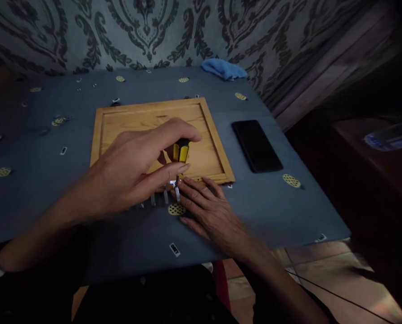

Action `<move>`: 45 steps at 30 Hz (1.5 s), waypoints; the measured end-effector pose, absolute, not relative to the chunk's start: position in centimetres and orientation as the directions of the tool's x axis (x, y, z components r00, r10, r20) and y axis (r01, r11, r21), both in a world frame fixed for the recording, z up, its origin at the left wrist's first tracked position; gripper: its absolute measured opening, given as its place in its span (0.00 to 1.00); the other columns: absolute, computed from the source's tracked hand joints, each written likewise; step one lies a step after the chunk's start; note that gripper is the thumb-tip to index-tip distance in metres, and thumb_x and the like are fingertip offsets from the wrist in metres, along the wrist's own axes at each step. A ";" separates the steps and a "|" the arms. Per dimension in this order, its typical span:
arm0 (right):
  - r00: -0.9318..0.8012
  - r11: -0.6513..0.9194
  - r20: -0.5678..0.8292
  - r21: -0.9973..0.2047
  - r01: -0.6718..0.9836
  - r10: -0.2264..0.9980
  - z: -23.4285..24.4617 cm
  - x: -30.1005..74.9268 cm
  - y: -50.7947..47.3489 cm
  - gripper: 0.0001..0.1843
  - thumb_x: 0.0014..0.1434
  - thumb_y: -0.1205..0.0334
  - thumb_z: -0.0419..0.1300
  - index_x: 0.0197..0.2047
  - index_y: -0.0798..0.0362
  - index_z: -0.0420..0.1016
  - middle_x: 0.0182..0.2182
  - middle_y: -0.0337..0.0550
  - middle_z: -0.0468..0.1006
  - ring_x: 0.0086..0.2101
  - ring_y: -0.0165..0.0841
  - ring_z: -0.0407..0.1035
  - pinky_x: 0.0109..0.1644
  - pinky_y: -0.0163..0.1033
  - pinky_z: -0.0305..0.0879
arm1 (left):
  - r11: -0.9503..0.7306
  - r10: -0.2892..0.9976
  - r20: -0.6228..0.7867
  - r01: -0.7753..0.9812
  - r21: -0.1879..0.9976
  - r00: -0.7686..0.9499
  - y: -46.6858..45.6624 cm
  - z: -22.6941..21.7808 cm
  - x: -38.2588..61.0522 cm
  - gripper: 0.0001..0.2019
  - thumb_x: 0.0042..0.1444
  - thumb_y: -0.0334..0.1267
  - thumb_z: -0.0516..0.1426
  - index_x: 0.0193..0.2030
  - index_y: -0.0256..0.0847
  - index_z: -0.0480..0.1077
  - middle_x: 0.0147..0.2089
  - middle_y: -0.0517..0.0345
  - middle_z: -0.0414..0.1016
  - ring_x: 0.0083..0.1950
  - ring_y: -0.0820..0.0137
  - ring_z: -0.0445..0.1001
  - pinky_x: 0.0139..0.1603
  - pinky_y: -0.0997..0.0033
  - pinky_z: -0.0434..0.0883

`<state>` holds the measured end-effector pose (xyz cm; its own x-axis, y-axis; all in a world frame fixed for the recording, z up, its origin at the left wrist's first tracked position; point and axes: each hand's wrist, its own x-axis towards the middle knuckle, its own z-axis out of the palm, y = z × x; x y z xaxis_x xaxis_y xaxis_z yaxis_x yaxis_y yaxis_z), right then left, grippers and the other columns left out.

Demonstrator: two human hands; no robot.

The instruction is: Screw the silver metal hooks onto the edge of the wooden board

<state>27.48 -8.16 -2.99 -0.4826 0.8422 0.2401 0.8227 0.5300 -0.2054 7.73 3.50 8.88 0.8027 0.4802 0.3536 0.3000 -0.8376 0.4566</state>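
Note:
My left hand point(133, 164) grips a small screwdriver point(181, 152) with a yellow and black handle, standing nearly upright. Its index finger arches over the handle's end and its thumb lies low along the handle. Below, the screwdriver's tip meets a shiny metal hook point(177, 193) at the near edge of a framed wooden panel point(201, 130). Several similar metal hooks point(166, 196) hang along that edge to the left, partly hidden by my left hand. With fingers stretched out, my right hand point(207, 207) lies against the panel's near edge, right beside the hook.
A black phone point(257, 146) lies right of the panel on the blue printed tablecloth point(271, 216). At the back right sits a crumpled blue cloth point(223, 69). A patterned fabric point(173, 36) rises behind the table. A clear plastic item point(391, 136) rests on a surface at far right.

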 end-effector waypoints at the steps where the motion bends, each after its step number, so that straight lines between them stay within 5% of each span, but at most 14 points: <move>1: -0.482 0.529 0.240 -0.205 0.823 0.843 -3.0 27.5 -8.2 0.23 0.72 0.51 0.50 0.65 0.51 0.68 0.67 0.44 0.69 0.68 0.40 0.58 0.71 0.55 0.53 | -0.843 0.479 0.364 0.302 0.445 0.799 3.5 8.8 7.8 0.14 0.68 0.38 0.57 0.59 0.42 0.67 0.56 0.57 0.77 0.48 0.69 0.79 0.49 0.72 0.74; 15: -0.494 0.540 0.250 -0.174 0.824 0.833 -3.3 27.5 -8.2 0.24 0.72 0.52 0.51 0.66 0.51 0.66 0.67 0.44 0.69 0.67 0.40 0.58 0.70 0.56 0.53 | -0.869 0.459 0.420 0.295 0.398 0.783 3.4 8.2 8.1 0.14 0.67 0.35 0.55 0.58 0.44 0.68 0.58 0.59 0.76 0.59 0.62 0.77 0.58 0.66 0.75; 22: -0.495 0.542 0.259 -0.161 0.825 0.829 -3.3 27.5 -8.1 0.23 0.71 0.52 0.51 0.65 0.51 0.68 0.66 0.44 0.71 0.66 0.40 0.60 0.70 0.55 0.54 | -0.867 0.448 0.390 0.285 0.408 0.805 3.4 8.4 7.9 0.17 0.67 0.32 0.51 0.61 0.45 0.66 0.51 0.56 0.78 0.54 0.62 0.79 0.54 0.64 0.77; 31: -0.501 0.552 0.277 -0.156 0.819 0.820 -3.4 27.6 -8.1 0.24 0.72 0.52 0.50 0.66 0.51 0.66 0.66 0.44 0.70 0.67 0.40 0.59 0.70 0.55 0.51 | -0.856 0.492 0.417 0.337 0.392 0.764 3.1 8.0 8.2 0.14 0.68 0.36 0.53 0.59 0.44 0.68 0.55 0.52 0.76 0.58 0.58 0.77 0.56 0.57 0.77; 45: -0.501 0.553 0.280 -0.150 0.820 0.819 -3.1 27.5 -8.1 0.24 0.72 0.52 0.50 0.65 0.52 0.67 0.66 0.44 0.70 0.66 0.41 0.61 0.68 0.56 0.54 | -0.862 0.470 0.411 0.307 0.403 0.781 3.1 8.1 8.3 0.13 0.67 0.34 0.54 0.57 0.44 0.68 0.52 0.54 0.76 0.57 0.59 0.78 0.54 0.61 0.77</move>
